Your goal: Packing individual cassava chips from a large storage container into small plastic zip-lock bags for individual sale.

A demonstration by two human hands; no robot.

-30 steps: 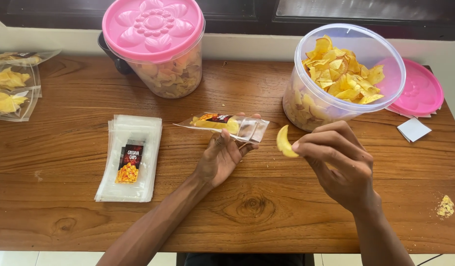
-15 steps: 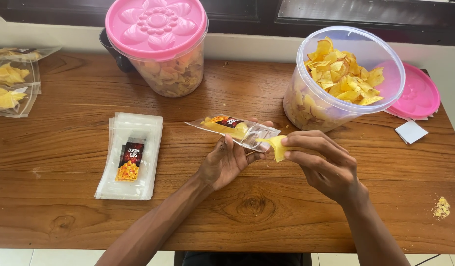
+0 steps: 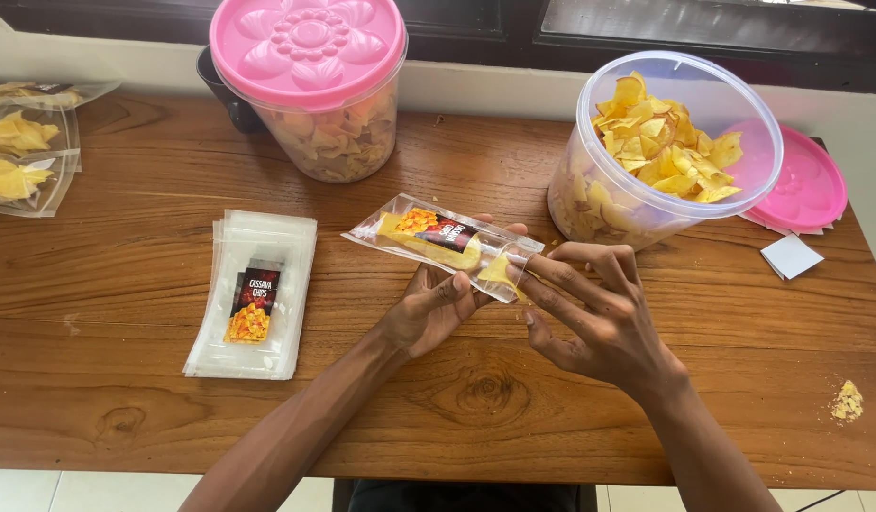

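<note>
1. Far left, at about nine o'clock from the hands: filled clear bags [image 3: 21,156] of yellow chips, lying flat at the edge of the wooden table [image 3: 125,284].
2. Nearer the middle left: a flat stack of empty clear pouches [image 3: 251,294], each with a dark label, well apart from both hands.
3. At eleven o'clock from the hands: a lidded jar [image 3: 310,85] with a pink flower-patterned lid, holding pale chips, upright near the back edge.
4. Centre: left hand [image 3: 438,308], palm up, fingers curled under a clear pouch [image 3: 443,245] – gripping it near its open end, the pouch tilted and lifted off the table, its closed end pointing to ten o'clock.
5. Just right of that: right hand [image 3: 590,318], fingertips pinched on a yellow chip [image 3: 500,273] at the pouch's mouth, the chip partly inside the plastic.
6. At one o'clock from the hands: an open tub [image 3: 661,142] of clear plastic, heaped with yellow chips, tipped slightly toward the person.
7. Behind the tub, at two o'clock: a pink lid [image 3: 808,185] lying flat – and a small white paper square [image 3: 789,256] just beside it.
8. Far right, at four o'clock: a small heap of chip crumbs [image 3: 848,400] on the wood.
</note>
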